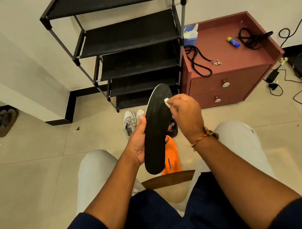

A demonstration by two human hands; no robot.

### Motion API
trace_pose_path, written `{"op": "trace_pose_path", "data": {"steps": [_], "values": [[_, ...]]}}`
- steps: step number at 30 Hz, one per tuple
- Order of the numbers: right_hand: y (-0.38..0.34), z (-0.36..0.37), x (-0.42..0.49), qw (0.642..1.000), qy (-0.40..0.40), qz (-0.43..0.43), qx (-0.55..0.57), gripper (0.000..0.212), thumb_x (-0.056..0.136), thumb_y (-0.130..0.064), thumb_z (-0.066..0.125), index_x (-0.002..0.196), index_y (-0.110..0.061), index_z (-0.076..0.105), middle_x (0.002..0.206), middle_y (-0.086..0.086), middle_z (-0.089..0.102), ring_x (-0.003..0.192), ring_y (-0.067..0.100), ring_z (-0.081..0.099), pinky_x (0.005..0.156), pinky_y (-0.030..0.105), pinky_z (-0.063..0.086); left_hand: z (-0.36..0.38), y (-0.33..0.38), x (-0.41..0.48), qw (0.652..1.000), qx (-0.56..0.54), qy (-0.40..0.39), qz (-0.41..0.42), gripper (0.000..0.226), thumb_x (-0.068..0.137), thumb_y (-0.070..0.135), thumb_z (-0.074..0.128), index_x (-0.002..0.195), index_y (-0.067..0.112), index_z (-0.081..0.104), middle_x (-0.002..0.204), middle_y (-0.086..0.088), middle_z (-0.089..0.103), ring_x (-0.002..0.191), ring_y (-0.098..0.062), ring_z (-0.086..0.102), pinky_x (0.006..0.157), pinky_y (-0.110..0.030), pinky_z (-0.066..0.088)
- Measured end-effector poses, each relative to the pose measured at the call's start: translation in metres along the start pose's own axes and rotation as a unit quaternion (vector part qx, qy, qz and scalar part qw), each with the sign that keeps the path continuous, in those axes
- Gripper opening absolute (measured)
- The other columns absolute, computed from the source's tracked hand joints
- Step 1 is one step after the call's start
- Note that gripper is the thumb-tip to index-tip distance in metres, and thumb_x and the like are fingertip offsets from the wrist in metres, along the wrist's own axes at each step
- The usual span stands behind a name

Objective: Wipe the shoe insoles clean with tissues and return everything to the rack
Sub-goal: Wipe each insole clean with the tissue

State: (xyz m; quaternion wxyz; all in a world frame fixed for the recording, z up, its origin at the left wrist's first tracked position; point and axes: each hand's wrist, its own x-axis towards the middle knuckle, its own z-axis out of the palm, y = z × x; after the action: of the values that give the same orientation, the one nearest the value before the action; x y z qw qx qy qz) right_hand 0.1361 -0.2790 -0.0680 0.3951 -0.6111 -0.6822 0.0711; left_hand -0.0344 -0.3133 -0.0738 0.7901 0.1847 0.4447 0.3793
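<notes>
Between my knees, left hand grips black insole upright by its left edge, right hand pinching folded tissue against its upper half, shoe rack just beyond.

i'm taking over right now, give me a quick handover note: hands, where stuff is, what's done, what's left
Left hand grips the black insole by its edge. Right hand pinches a tissue against its upper part.
Orange insole lies below it; white sneakers stand on the floor by the rack; tissue box is on the cabinet.
Done: nothing back on the rack yet.
Left: finish wiping, return everything to the rack.
</notes>
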Motion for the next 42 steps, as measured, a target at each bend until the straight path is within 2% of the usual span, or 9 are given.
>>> {"op": "trace_pose_path", "data": {"steps": [5,12,15,19,27,31,34,37,42], "values": [[0.012,-0.001,0.001,0.998,0.021,0.05,0.019,0.015,0.09,-0.01,0.068,0.102,-0.008,0.077,0.098,0.006,0.073,0.09,0.02,0.067,0.083,0.036,0.058,-0.003,-0.003,0.002,1.0,0.02,0.003,-0.004,0.064,0.098,0.062,0.044,0.137,0.013,0.058,0.125,-0.028,0.063,0.104,-0.038,0.06,0.078,-0.044,0.053],[-0.03,0.008,-0.023,0.993,-0.098,-0.015,0.057,0.021,0.088,-0.004,0.065,0.102,-0.012,0.077,0.101,0.005,0.073,0.094,0.019,0.068,0.089,0.035,0.056,-0.005,0.0,0.002,0.999,0.005,0.038,0.023,0.061,0.099,0.061,0.041,0.134,0.016,0.062,0.128,-0.018,0.065,0.111,-0.031,0.064,0.088,-0.042,0.052],[-0.053,0.009,-0.036,0.987,-0.12,-0.087,0.064,0.018,0.08,-0.001,0.069,0.091,-0.012,0.079,0.09,0.005,0.074,0.082,0.023,0.069,0.078,0.034,0.057,-0.004,0.002,0.003,0.998,-0.015,0.06,0.026,0.06,0.097,0.06,0.044,0.123,0.013,0.071,0.125,-0.018,0.067,0.117,-0.031,0.065,0.098,-0.044,0.051],[-0.05,0.009,-0.033,0.989,-0.087,-0.104,0.057,0.016,0.08,-0.001,0.07,0.089,-0.011,0.078,0.088,0.005,0.073,0.08,0.023,0.067,0.076,0.032,0.054,0.002,-0.002,0.002,0.999,-0.01,0.043,0.024,0.056,0.099,0.057,0.044,0.105,0.015,0.079,0.111,-0.017,0.072,0.107,-0.03,0.07,0.091,-0.042,0.054],[0.0,-0.001,0.009,0.997,0.065,0.023,0.036,0.014,0.086,-0.004,0.068,0.096,-0.008,0.077,0.097,0.005,0.072,0.091,0.02,0.066,0.086,0.034,0.055,0.006,-0.009,0.0,0.995,0.045,-0.082,-0.047,0.076,0.095,0.067,0.048,0.148,0.012,0.044,0.123,-0.021,0.057,0.093,-0.029,0.063,0.08,-0.041,0.045],[0.021,-0.015,0.026,0.988,0.095,0.111,0.04,0.013,0.088,-0.01,0.07,0.099,-0.01,0.078,0.097,0.003,0.074,0.09,0.015,0.068,0.086,0.009,0.045,0.007,-0.013,0.0,0.993,0.05,-0.094,-0.057,0.077,0.094,0.062,0.056,0.152,0.017,0.036,0.133,-0.028,0.049,0.096,-0.035,0.064,0.078,-0.044,0.049],[0.01,-0.013,0.02,0.992,0.06,0.091,0.059,0.015,0.089,-0.008,0.068,0.1,-0.011,0.078,0.099,0.002,0.075,0.093,0.011,0.068,0.087,0.002,0.039,0.003,-0.012,0.003,0.993,0.049,-0.086,-0.058,0.077,0.094,0.063,0.056,0.151,0.015,0.038,0.131,-0.027,0.051,0.095,-0.033,0.064,0.08,-0.045,0.049],[-0.011,-0.004,0.005,0.996,0.018,0.027,0.084,0.016,0.088,-0.006,0.068,0.098,-0.012,0.078,0.099,0.001,0.075,0.094,0.008,0.067,0.091,0.015,0.05,0.002,-0.009,0.002,0.996,0.032,-0.07,-0.05,0.069,0.097,0.063,0.046,0.145,0.013,0.049,0.123,-0.022,0.059,0.095,-0.03,0.063,0.082,-0.044,0.046],[-0.039,0.012,-0.02,0.988,-0.089,-0.056,0.11,0.019,0.088,-0.009,0.067,0.102,-0.015,0.078,0.103,-0.001,0.075,0.099,0.011,0.067,0.094,0.026,0.052,-0.001,-0.003,0.001,0.999,-0.033,-0.017,0.005,0.051,0.101,0.054,0.042,0.103,0.019,0.079,0.103,-0.014,0.072,0.098,-0.027,0.071,0.09,-0.041,0.052]]}}
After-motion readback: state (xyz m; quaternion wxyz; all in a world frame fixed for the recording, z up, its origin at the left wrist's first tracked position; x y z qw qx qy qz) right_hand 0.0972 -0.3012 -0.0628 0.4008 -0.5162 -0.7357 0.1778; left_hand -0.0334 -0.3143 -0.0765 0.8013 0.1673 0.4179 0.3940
